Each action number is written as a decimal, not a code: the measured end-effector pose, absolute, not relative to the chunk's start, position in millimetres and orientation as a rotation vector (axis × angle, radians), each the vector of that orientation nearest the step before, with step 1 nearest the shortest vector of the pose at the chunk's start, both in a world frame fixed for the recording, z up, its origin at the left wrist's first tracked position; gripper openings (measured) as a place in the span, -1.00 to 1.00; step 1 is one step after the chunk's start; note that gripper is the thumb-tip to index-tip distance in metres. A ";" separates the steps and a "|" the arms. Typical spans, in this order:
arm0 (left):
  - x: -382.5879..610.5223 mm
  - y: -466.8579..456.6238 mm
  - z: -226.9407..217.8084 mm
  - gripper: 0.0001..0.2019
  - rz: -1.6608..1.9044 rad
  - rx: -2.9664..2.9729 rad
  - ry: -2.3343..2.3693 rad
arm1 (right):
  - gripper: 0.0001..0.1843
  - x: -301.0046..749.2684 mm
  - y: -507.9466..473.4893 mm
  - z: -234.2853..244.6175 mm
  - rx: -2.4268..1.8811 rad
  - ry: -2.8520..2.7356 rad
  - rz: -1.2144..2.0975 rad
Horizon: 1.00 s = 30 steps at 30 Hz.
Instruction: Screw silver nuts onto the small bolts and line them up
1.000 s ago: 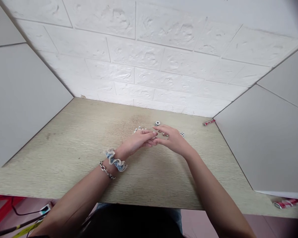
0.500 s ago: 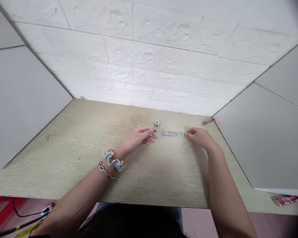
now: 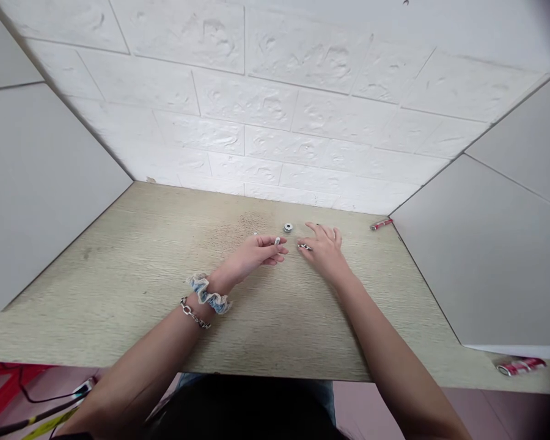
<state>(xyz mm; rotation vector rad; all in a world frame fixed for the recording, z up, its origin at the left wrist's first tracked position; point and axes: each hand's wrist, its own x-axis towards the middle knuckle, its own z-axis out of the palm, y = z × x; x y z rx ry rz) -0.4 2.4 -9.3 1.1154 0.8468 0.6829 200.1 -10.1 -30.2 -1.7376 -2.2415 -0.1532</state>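
Note:
My left hand (image 3: 256,253) rests low over the wooden desk with its fingers curled, pinching a small silver-white piece (image 3: 277,241) at the fingertips. A blue-and-white scrunchie (image 3: 207,294) and a chain bracelet (image 3: 195,313) circle that wrist. My right hand (image 3: 323,250) lies spread, fingers apart, over a row of small metal nuts (image 3: 305,247). Only the row's left end shows; the rest is hidden under the palm. Between my hands, slightly farther away, stands a single metal bearing (image 3: 288,227).
The pale wood-grain desk (image 3: 119,287) meets a white brick-textured wall (image 3: 256,122) and has grey side panels (image 3: 508,244). A red-and-white tube (image 3: 381,224) lies in the far right corner. Another (image 3: 520,366) lies near the desk's front right.
My right hand has moved left from the row's right end and now covers most of the nuts, with its fingers spread. My left hand and the bearing have barely moved.

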 end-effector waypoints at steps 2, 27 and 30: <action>0.1 1.8 -8.7 -0.66 0.688 1.124 0.851 | -0.81 197.5 -10.7 -32.5 -1.751 -2.254 -0.182; 5.9 -2.9 -3.8 -0.71 0.579 1.382 0.929 | -0.73 192.2 -17.9 -29.9 -1.658 -2.234 -0.072; 6.6 -3.1 -3.8 -0.71 0.575 1.423 0.932 | -0.69 191.5 -16.1 -33.4 -1.691 -2.281 -0.016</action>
